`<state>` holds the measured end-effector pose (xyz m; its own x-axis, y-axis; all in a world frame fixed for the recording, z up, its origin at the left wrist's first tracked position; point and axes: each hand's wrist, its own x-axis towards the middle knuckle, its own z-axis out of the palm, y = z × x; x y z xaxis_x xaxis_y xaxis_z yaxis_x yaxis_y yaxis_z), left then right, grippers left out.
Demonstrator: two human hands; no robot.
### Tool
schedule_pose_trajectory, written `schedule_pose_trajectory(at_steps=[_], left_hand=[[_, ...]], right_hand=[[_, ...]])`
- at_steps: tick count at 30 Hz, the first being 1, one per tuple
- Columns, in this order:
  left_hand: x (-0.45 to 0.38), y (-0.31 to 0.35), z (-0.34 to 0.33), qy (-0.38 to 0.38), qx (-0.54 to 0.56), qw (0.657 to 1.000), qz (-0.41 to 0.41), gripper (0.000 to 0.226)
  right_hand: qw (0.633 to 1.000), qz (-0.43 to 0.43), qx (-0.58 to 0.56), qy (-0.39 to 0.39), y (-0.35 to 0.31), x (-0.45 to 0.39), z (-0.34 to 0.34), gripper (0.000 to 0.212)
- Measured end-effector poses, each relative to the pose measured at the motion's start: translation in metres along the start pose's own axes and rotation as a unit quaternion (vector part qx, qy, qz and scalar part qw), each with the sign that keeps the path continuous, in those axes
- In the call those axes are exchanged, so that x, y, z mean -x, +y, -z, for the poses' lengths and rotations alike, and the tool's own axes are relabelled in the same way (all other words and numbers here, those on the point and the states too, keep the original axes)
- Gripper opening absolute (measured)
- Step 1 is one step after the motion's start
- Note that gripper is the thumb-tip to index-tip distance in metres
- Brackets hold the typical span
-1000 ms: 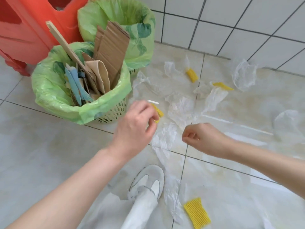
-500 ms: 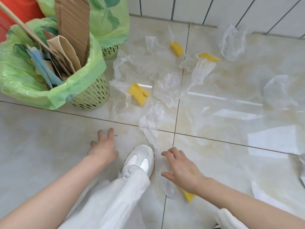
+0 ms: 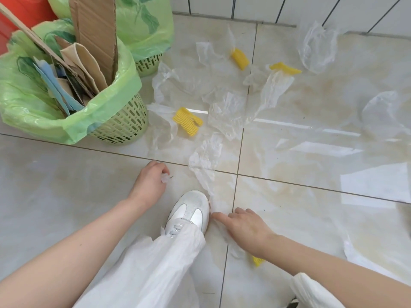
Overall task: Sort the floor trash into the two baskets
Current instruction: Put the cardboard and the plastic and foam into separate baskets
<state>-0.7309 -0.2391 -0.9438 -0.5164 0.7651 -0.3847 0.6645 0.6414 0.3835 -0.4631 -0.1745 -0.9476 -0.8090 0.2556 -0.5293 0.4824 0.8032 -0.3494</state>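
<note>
Both our hands low on the floor among the trash

Our left hand (image 3: 151, 182) pinches a small clear scrap (image 3: 165, 178); our right hand (image 3: 241, 227) presses flat, fingers straight, on clear plastic (image 3: 219, 207) beside our shoe (image 3: 189, 211). Both baskets (image 3: 124, 123) stand upper left.

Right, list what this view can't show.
Head view:
- Rear basket: inside cut off by the top edge and hidden by cardboard.
- Yellow foam: mostly under the right hand.
- Scrap in the left hand: too small to identify.
</note>
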Motion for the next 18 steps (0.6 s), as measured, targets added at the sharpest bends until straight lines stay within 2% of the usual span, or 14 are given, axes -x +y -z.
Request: schedule_pose_trajectory(at_steps=[2, 6, 12, 16, 18], left_hand=[[-0.005, 0.012, 0.002, 0.023, 0.017, 0.999, -0.022, 0.023], [-0.012, 0.037, 0.007, 0.044, 0.062, 0.995, -0.063, 0.026], [-0.019, 0.067, 0.005, 0.018, 0.085, 0.989, -0.116, 0.023], [-0.021, 0.080, -0.006, -0.009, 0.068, 0.989, -0.133, 0.010], [-0.020, 0.085, -0.013, -0.046, 0.025, 0.989, -0.137, 0.019]], right_hand=[[1.000, 0.001, -0.030, -0.002, 0.003, -0.001, 0.001, 0.057], [0.987, -0.036, -0.146, 0.049, 0.016, 0.000, 0.012, 0.041], [0.960, -0.084, -0.240, 0.119, 0.050, 0.017, 0.026, 0.046], [0.947, -0.124, -0.252, 0.157, 0.069, 0.035, 0.024, 0.054], [0.949, -0.134, -0.238, 0.156, 0.074, 0.045, 0.018, 0.052]])
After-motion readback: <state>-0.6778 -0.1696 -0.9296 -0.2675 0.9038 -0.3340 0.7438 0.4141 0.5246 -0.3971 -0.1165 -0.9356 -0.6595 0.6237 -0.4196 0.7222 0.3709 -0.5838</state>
